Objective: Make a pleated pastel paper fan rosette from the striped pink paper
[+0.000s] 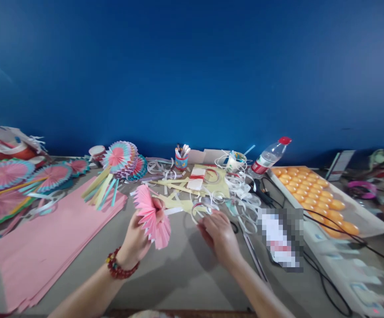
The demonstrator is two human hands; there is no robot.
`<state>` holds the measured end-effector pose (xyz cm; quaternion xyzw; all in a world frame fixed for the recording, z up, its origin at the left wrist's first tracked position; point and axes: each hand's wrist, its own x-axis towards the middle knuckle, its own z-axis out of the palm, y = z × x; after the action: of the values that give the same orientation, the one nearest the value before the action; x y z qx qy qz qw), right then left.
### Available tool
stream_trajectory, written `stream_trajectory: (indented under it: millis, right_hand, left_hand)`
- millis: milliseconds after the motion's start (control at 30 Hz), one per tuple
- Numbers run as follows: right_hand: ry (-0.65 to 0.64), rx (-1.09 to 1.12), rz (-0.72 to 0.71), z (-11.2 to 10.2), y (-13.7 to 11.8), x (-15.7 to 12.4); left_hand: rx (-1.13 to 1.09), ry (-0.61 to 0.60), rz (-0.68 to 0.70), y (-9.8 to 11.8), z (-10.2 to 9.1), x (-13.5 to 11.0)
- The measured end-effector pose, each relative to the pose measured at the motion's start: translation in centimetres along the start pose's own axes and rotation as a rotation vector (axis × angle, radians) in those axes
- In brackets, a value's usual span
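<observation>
A pink pleated paper fan (145,210) is gripped in my left hand (138,240), whose wrist wears a red bead bracelet. Its folds spread above and below my fingers, and a white strip (173,211) sticks out from its right side. My right hand (220,234) is a little to the right over the table, fingers pressed together. A white curled strip (195,214) shows at those fingertips; whether they pinch it I cannot tell. Behind both hands lie yellow paper strips (173,201) and a heap of white curled strips (245,203).
Pink paper sheets (59,243) lie at left, with finished pleated rosettes (120,159) beyond. A pen cup (181,161) and a plastic bottle (269,159) stand near the blue wall. On the right are a tray of orange balls (311,190), a power strip (347,274) and black cables.
</observation>
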<state>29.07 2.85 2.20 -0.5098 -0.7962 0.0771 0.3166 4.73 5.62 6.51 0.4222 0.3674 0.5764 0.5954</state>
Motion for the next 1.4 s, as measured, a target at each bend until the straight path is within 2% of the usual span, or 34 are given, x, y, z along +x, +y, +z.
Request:
stream_trajectory:
  millis: [67, 167, 267, 400, 500, 600, 733, 867, 967, 1033, 1100, 1167, 1267, 1400]
  right_hand:
    - [-0.033, -0.093, -0.067, 0.6, -0.5, -0.1]
    - [0.016, -0.073, -0.012, 0.2, -1.4, 0.1]
    - [0.055, 0.291, 0.109, -0.7, -2.5, 0.9]
    - [0.045, 0.873, 0.435, -0.3, -4.0, 1.8]
    - [0.075, 1.075, 0.629, 0.5, -4.7, 2.1]
    - [0.082, 1.138, 0.663, 0.8, -5.1, 2.3]
    - [0.150, 1.013, 0.558, 0.1, -4.8, 2.5]
    - [0.190, 0.695, 0.321, -1.6, -3.2, 2.4]
    - [0.264, 0.565, 0.195, -3.2, -2.0, 2.0]
    - [0.255, 0.539, 0.103, -4.1, -1.8, 1.7]
    - [0.191, 0.489, -0.010, -4.4, -2.3, 1.6]
    - [0.113, 0.414, -0.142, -4.1, -3.4, 1.9]
    - [0.056, 0.333, -0.286, -2.7, -4.8, 2.6]
    - [0.074, 0.351, -0.224, -1.1, -4.9, 3.6]
  left_hand:
    - [-0.039, -0.039, -0.089, -0.2, 0.2, -0.2]
    - [-0.101, -0.063, -0.158, -0.7, 0.4, -0.5]
    - [-0.140, -0.086, -0.181, -1.3, 0.6, -0.7]
    - [-0.195, -0.127, -0.239, -1.9, 1.1, -0.8]
    - [-0.193, -0.140, -0.243, -2.2, 1.1, -0.9]
    - [-0.177, -0.148, -0.249, -2.5, 1.0, -1.0]
    - [-0.146, -0.153, -0.282, -2.8, 1.0, -1.0]
    - [-0.088, -0.214, -0.410, -3.0, 0.9, -0.9]
    - [-0.078, -0.243, -0.496, -3.3, 0.7, -0.7]
    - [-0.090, -0.257, -0.540, -3.6, 0.7, -0.7]
    - [-0.087, -0.290, -0.587, -4.1, 0.7, -0.8]
    - [-0.082, -0.331, -0.616, -4.7, 0.9, -0.9]
    - [-0.067, -0.356, -0.590, -5.3, 1.1, -1.2]
    - [0.020, -0.428, -0.568, -5.4, 1.2, -1.6]
